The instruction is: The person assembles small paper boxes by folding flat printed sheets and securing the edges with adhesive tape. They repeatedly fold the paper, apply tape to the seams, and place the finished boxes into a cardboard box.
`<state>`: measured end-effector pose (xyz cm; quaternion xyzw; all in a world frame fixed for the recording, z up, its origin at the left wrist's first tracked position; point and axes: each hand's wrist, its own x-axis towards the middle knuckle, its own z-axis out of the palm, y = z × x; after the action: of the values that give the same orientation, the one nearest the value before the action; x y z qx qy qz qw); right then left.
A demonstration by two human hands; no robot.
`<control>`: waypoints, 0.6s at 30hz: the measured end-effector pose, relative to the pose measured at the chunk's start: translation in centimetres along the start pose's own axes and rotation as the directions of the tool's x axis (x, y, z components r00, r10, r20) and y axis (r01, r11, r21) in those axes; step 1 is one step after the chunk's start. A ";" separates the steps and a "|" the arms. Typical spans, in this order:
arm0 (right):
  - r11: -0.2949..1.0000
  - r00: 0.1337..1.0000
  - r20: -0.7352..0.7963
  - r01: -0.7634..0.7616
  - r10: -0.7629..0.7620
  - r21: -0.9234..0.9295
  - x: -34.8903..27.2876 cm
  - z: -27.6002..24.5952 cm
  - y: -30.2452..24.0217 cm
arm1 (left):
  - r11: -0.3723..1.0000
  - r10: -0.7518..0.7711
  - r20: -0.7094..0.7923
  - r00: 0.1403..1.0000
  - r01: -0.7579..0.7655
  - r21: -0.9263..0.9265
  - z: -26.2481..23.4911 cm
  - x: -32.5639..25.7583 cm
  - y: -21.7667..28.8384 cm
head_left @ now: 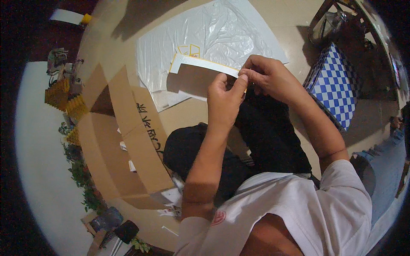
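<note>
1. We see our left hand (225, 99) raised in front of us, fingers curled in and the thumb pressed toward the fingertips, pinched on the near end of a long white paper strip (204, 65) with a yellow edge.
2. Our right hand (268, 77) meets it from the other side: its fingers are drawn together too, thumb and forefinger nipping the same end of the strip, so the two hands touch at the fingertips.
3. The strip runs from that pinch out to the left, held in the air above the floor; its far end bends down in a short leg.
4. Below and beyond the strip lies a crumpled clear plastic sheet (213, 34) spread on the tan floor.
5. Under our forearms sits dark cloth (265, 136), across our lap.
6. To our left stands an open cardboard box (128, 145) with its flaps up, well apart from the hands.
7. To our right lies a blue-and-white checked bag (335, 87), near the right forearm.
</note>
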<state>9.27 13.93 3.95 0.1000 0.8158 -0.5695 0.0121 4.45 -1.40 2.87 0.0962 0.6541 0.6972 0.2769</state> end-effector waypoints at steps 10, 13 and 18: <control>0.877 1.000 0.021 -0.023 0.015 0.480 -0.6 0.1 1.2 | 0.986 0.055 -0.083 0.995 -0.067 -0.150 0.1 -0.2 1.0; 0.918 1.000 -0.009 0.000 0.003 0.396 -0.4 0.6 0.8 | 0.985 0.017 -0.052 0.999 -0.025 -0.169 0.1 -0.3 1.0; 0.930 0.998 0.051 -0.047 0.031 0.364 -0.1 0.6 0.5 | 0.982 -0.044 -0.022 0.999 0.039 -0.185 0.3 -0.7 1.6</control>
<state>9.38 13.51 3.25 0.1041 0.6931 -0.7130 0.0224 4.73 -1.52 4.58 0.0471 0.5921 0.7501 0.2907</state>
